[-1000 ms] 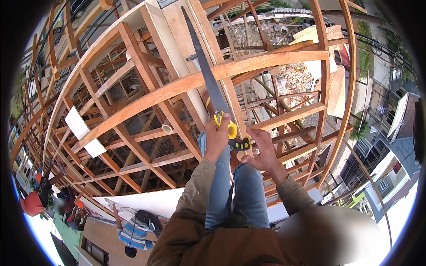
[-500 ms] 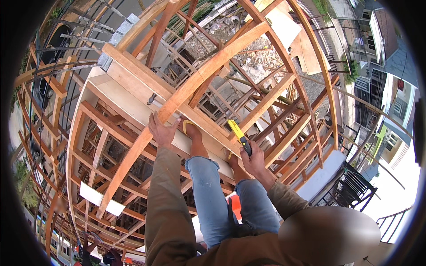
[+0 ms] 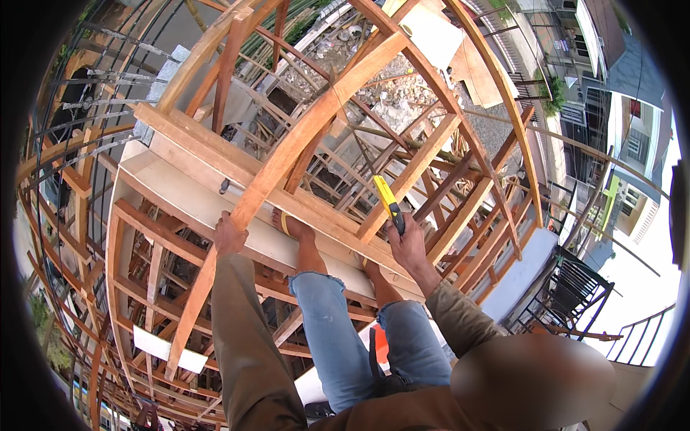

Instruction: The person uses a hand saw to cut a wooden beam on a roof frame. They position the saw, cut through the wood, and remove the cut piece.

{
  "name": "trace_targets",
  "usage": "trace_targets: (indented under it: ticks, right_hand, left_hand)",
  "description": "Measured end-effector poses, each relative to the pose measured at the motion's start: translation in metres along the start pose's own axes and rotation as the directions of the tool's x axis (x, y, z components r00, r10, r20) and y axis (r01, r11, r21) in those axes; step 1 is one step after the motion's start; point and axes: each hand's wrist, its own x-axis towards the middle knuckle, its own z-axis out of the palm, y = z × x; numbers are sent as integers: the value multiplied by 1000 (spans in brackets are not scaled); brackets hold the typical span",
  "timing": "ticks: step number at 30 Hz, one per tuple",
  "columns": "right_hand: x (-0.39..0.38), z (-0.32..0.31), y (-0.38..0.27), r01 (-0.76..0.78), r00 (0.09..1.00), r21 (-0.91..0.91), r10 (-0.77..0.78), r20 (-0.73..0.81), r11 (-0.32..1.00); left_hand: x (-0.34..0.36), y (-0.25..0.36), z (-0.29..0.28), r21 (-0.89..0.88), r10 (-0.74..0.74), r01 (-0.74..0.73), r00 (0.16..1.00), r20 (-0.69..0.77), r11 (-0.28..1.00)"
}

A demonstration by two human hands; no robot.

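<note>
My right hand (image 3: 405,241) grips a saw (image 3: 388,197) by its yellow and black handle; its thin dark blade is nearly edge-on, pointing up and away. My left hand (image 3: 231,231) is wrapped round a long wooden beam (image 3: 316,111) that crosses in front of me diagonally. Beyond that hand, a small dark-headed tool, apparently a hammer (image 3: 224,187), lies by a pale plank (image 3: 162,176). My sandalled feet stand along this plank, beside a wooden timber (image 3: 183,136).
An open timber framework (image 3: 453,115) surrounds me, with gaps down to rubble (image 3: 381,93) below. A white board (image 3: 165,348) rests on lower rafters at left. Wires run at far left; a black metal structure (image 3: 575,287) and houses (image 3: 632,151) lie to the right.
The saw has passed from my left hand to my right. My left hand has taken hold of the beam. The view has swung round, and the saw now sits right of the beam.
</note>
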Motion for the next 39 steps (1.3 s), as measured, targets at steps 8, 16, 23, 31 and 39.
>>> trace_targets:
  ticks: [8, 16, 23, 31, 39]
  right_hand:
    - [-4, 6, -13, -24, 999, 38, 23, 25, 999]
    - [-3, 11, -5, 28, 999, 53, -26, -41, 998]
    - [-10, 11, -20, -40, 999, 120, 38, 13, 992]
    - [-13, 16, -23, -67, 997, 92, 64, 35, 993]
    - [-9, 21, -20, -45, 999, 85, 44, 21, 995]
  left_hand:
    - [-3, -7, 1, -33, 25, -24, 998, 51, 999]
    - [-5, 1, 14, -65, 36, -34, 999, 31, 997]
    - [-9, -9, 12, -36, 1, 1, 999, 41, 999]
    - [-9, -9, 12, 4, 10, -10, 1000, 28, 1000]
    - [-5, -10, 9, -18, -17, 19, 995, 102, 1000]
